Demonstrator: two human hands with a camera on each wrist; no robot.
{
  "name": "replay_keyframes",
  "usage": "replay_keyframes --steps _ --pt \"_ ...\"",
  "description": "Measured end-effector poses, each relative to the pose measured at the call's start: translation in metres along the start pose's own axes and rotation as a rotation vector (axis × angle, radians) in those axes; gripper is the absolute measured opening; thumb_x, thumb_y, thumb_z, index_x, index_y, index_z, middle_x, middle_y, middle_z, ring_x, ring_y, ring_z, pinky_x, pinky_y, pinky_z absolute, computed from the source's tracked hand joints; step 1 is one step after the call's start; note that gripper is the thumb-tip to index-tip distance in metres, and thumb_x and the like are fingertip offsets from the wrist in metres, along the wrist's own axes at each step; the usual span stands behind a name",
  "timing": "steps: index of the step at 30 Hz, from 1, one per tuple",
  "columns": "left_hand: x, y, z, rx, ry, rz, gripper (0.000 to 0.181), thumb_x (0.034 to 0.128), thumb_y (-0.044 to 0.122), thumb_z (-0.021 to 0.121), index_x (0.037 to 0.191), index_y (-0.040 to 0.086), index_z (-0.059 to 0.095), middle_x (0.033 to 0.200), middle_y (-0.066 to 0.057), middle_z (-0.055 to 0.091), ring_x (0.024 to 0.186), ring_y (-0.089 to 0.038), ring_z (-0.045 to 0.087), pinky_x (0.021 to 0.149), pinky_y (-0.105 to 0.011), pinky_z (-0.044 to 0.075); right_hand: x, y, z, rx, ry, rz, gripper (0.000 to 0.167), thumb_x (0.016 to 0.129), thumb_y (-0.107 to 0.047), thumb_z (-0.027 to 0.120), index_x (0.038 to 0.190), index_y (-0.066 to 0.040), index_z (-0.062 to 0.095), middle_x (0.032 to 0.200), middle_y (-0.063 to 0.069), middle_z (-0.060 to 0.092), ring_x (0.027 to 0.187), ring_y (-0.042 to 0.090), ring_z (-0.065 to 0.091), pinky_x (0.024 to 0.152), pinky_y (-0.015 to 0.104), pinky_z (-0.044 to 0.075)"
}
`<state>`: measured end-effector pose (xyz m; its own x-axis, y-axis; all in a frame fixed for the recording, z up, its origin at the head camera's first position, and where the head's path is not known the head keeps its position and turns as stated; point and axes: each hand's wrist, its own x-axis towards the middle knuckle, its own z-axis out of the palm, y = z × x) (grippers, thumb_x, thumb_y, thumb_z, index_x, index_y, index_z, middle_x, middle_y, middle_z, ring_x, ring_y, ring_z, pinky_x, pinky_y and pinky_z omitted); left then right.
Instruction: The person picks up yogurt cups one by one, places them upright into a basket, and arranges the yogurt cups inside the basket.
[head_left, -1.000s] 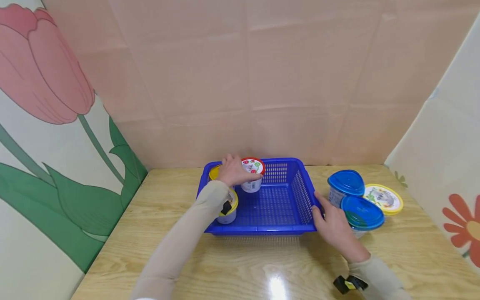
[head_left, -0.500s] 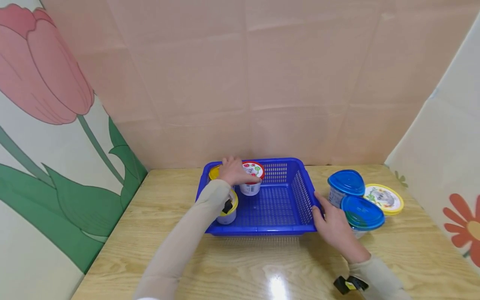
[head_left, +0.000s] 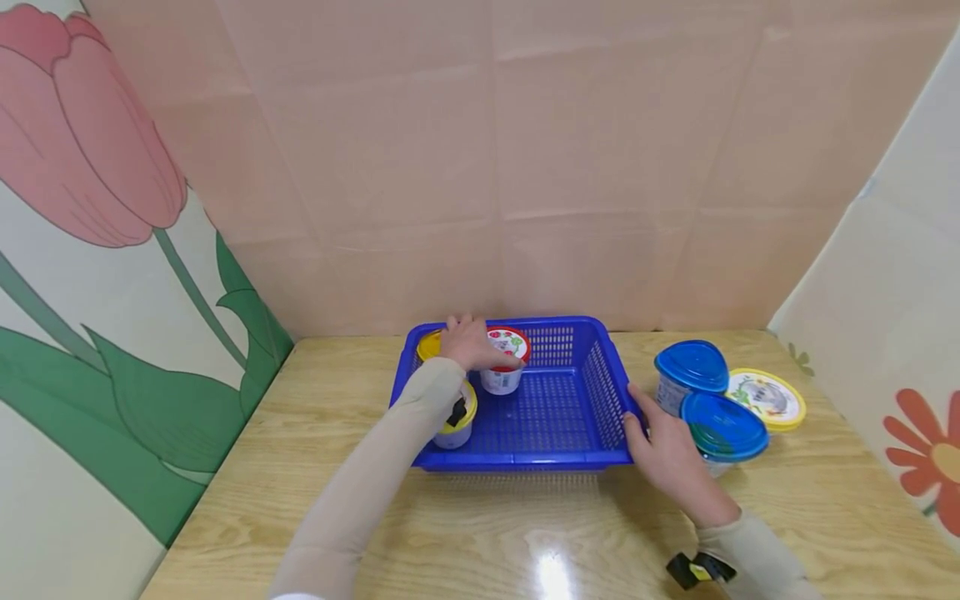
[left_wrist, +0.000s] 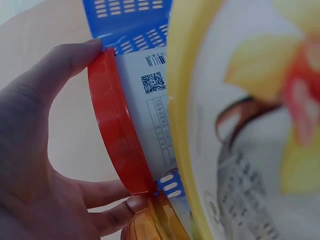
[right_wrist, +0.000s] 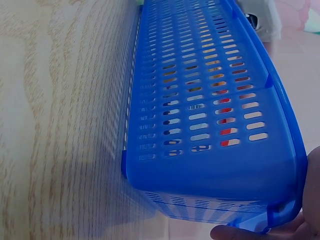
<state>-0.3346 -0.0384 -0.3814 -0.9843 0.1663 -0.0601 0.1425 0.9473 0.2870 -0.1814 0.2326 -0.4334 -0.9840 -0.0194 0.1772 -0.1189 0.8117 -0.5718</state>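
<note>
In the head view a blue basket (head_left: 555, 457) stands on the table against the back wall. My left hand (head_left: 471, 343) grips the red-lidded tub (head_left: 501, 381) inside it, thumb and fingers round the lid (left_wrist: 117, 120) in the left wrist view. A yellow-lidded tub (head_left: 454, 435) is at the basket's front left, and another yellow lid (head_left: 429, 345) shows at its back left, partly behind my hand. With thumb and fingers, my right hand (head_left: 667, 448) holds the basket's right rim; the right wrist view shows the fingers (right_wrist: 235, 233) at the basket's corner.
Right of the basket, two tubs with blue lids (head_left: 692, 365) stand close together, one partly behind my right hand. A tub with a yellow-rimmed lid (head_left: 767, 398) is just beyond them. Papered walls border the wooden table (head_left: 420, 533) at the back and sides.
The red-lidded tub has moved down and slightly toward me in the basket, with my left hand on it. My right hand and the basket have stayed in place.
</note>
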Motion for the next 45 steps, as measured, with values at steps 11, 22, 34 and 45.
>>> replay_keyframes --steps 11,22,34,45 --pt "-0.0019 0.0004 0.0016 0.007 -0.007 -0.001 0.095 0.0669 0.074 0.076 0.134 0.010 0.056 0.125 -0.008 0.053 0.120 -0.032 0.037 0.102 -0.045 0.037 -0.0007 0.0014 0.0017 0.007 -0.001 -0.001 0.054 0.104 -0.020 0.044 0.150 0.007 0.036 0.133 0.035 0.055 0.087 0.031 0.065 0.077 0.050 0.058" --pt "-0.0042 0.0010 0.0000 0.079 -0.046 -0.004 0.089 0.0676 0.072 0.078 0.130 0.011 0.061 0.128 -0.009 0.054 0.123 -0.034 0.035 0.102 -0.048 0.036 -0.0003 0.0003 0.0012 0.006 -0.013 0.013 0.054 0.105 -0.021 0.043 0.151 0.006 0.035 0.135 0.035 0.054 0.087 0.030 0.064 0.076 0.048 0.059" --pt "-0.0013 0.0006 0.0013 0.105 -0.053 -0.015 0.092 0.0606 0.075 0.081 0.126 0.012 0.065 0.129 -0.010 0.053 0.125 -0.034 0.034 0.102 -0.050 0.035 -0.0015 -0.0016 -0.0009 0.005 0.003 -0.005 0.053 0.104 -0.020 0.045 0.149 0.007 0.036 0.131 0.036 0.056 0.082 0.029 0.064 0.071 0.045 0.058" --pt "-0.0076 0.0023 -0.0025 0.108 -0.050 -0.024 0.092 0.0627 0.072 0.081 0.129 0.011 0.063 0.133 -0.011 0.051 0.126 -0.034 0.034 0.106 -0.051 0.036 -0.0006 -0.0016 -0.0012 -0.005 0.003 -0.008 0.053 0.104 -0.019 0.045 0.149 0.007 0.037 0.130 0.035 0.057 0.081 0.028 0.063 0.070 0.044 0.057"
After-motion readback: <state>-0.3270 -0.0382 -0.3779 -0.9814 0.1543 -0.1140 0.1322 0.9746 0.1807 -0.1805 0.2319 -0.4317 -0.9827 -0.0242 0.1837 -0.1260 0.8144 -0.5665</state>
